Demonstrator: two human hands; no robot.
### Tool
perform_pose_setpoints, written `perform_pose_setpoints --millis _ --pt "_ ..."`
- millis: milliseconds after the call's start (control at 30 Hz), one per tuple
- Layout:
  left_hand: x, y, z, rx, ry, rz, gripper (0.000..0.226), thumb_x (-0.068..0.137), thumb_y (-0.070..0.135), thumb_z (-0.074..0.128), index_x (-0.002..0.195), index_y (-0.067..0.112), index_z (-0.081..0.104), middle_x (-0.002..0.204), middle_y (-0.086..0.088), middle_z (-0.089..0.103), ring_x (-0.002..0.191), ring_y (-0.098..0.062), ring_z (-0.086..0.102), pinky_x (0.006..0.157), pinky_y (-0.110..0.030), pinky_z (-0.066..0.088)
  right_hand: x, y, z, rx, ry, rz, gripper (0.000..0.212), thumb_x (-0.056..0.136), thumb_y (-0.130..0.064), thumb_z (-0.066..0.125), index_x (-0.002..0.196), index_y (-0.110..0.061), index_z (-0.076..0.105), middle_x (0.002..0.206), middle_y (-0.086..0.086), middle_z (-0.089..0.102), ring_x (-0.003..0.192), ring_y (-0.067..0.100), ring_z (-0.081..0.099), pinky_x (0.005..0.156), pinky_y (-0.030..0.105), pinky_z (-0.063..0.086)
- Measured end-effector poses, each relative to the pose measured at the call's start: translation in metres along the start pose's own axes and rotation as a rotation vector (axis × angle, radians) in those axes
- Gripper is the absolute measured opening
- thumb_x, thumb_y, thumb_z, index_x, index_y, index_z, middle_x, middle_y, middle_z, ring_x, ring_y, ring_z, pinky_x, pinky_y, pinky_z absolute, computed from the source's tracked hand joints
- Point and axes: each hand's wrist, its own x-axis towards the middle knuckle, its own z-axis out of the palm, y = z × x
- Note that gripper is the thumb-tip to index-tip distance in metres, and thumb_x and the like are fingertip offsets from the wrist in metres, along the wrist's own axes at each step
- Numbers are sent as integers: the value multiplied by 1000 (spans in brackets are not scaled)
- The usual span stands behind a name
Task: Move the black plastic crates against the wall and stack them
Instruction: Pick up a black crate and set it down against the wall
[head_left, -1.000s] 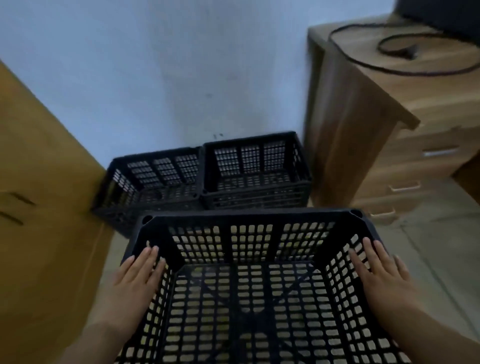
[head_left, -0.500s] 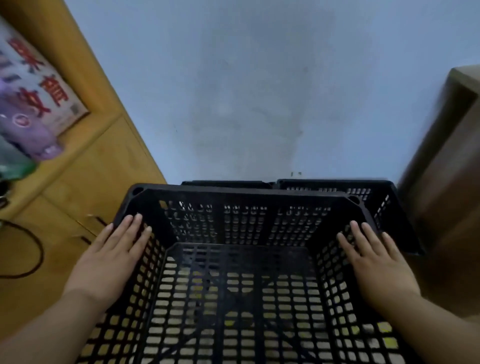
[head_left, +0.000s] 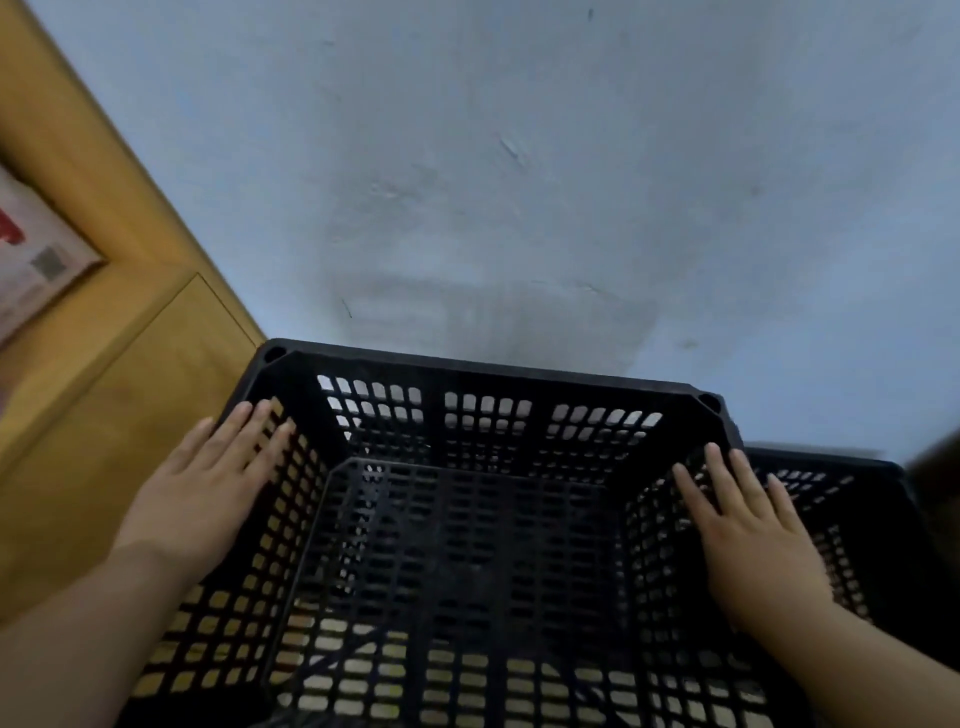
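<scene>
A large black perforated plastic crate (head_left: 467, 545) fills the lower view, its far rim close to the pale blue-grey wall (head_left: 519, 182). The left hand (head_left: 202, 493) and right hand (head_left: 748, 535) press flat, fingers spread, against the crate's outer side walls, squeezing it between the palms rather than hooking the rim. To the crate's right, a second black lattice crate (head_left: 841, 499) sits lower, beside the wall. Left of the crate stands a yellow wooden cabinet (head_left: 104, 415). What lies beneath the held crate is hidden, possibly another crate. With only palm pressure, it could slip, or land askew across two rims.
</scene>
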Motion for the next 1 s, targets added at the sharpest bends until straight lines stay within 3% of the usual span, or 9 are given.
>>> perform_pose_setpoints --millis 33,100,267,367,433,567,667,833,1000 --pt "14 -5 4 0 18 -2 94 85 3 45 131 18 -36 140 -7 -42 111 -17 -57 87 -31 -44 12 -2 4 54 35 10 97 49 -7 79 139 -15 42 149 19 28 138 16 -33 111 36 -16" --pt "43 -14 12 26 30 12 92 87 4 41 130 16 -39 138 -9 -46 109 -19 -58 86 -32 -45 33 -8 19 57 99 -15 99 34 -2 83 129 -10 55 140 22 45 144 19 -18 113 37 -6" --pt "111 -43 40 -27 92 113 96 83 1 48 135 16 -31 143 -10 -40 121 -19 -52 89 -32 -43 77 -36 25 43 108 21 104 32 -2 84 131 -11 53 143 18 34 144 20 -18 112 37 -5" --pt "145 -63 63 -59 156 156 104 65 -2 66 145 15 2 154 -12 -9 133 -17 -38 105 -32 -33 95 -52 25 40 129 68 104 31 -1 84 130 -10 54 142 20 40 144 20 -18 112 37 -5" --pt "164 -72 76 -49 170 182 104 59 -3 70 145 14 15 154 -13 3 136 -17 -32 109 -32 -28 104 -62 25 38 135 91 104 30 1 83 129 -10 54 141 19 39 144 20 -16 113 37 -5" --pt "191 -79 95 -145 266 320 114 24 -12 79 132 0 44 143 -24 38 145 -21 -5 112 -34 0 118 -75 28 39 124 116 105 27 3 82 128 -10 55 140 19 37 145 20 -13 113 37 -2" --pt "196 -79 110 -196 249 366 124 17 -10 81 134 -1 40 145 -24 35 146 -22 -5 113 -33 1 124 -81 31 1 126 117 106 26 2 82 128 -9 55 140 19 40 145 21 -11 113 37 -2" --pt "203 -77 126 -277 172 383 128 20 -3 85 136 5 33 157 -13 1 146 -23 -5 115 -33 -5 128 -91 31 -15 112 142 106 28 4 81 129 -8 53 140 19 43 145 22 -11 114 36 -5" --pt "210 -80 141 -281 177 376 125 21 0 86 135 6 36 158 -11 -1 146 -22 -5 115 -33 -7 132 -97 27 -1 50 185 109 26 4 83 130 -9 52 143 17 38 145 24 -11 113 37 -5"
